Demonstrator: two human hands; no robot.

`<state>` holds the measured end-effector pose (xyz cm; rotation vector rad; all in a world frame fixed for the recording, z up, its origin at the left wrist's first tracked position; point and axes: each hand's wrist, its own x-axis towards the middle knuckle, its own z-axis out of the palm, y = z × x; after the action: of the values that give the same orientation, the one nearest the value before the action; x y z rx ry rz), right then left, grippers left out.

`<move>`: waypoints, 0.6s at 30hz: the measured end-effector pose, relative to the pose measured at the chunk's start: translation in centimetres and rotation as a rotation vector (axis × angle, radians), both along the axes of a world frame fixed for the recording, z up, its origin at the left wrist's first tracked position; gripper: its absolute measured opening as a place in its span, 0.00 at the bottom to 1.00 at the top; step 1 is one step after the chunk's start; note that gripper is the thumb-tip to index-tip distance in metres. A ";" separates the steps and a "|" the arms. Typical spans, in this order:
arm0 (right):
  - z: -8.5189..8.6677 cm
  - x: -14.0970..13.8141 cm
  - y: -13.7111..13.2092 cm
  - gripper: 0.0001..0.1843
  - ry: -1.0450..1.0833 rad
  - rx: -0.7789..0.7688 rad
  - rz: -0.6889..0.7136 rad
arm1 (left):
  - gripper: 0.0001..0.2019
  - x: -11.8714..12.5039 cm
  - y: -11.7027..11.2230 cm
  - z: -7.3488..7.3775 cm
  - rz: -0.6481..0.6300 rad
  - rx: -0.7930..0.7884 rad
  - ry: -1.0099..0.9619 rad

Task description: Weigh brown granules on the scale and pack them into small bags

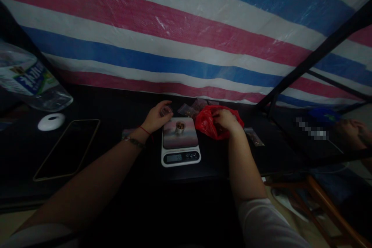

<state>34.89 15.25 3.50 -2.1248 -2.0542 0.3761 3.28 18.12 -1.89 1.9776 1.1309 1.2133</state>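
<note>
Left hand [157, 119] around clear container [165, 110], right hand [227, 119] in crinkled red bag [205, 122]

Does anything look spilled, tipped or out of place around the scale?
Nothing stands out, though the picture is dim. The small cup stands upright on the scale, with no visible spill around it. The left hand holds a small clear object; the right hand is at the red bag.

Open air above the cup [179, 130], left fingers [166, 118] and red bag [204, 123] flanking the scale [171, 141], room along its near edge
</note>
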 end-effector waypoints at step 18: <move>4.5 -12.2 -2.8 0.08 0.137 0.214 0.819 | 0.25 0.0 -0.1 0.3 -0.030 -0.008 -0.040</move>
<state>22.70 12.42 8.04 -1.0291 -2.6392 0.3534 3.30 18.00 -1.62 1.9489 1.0803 1.2258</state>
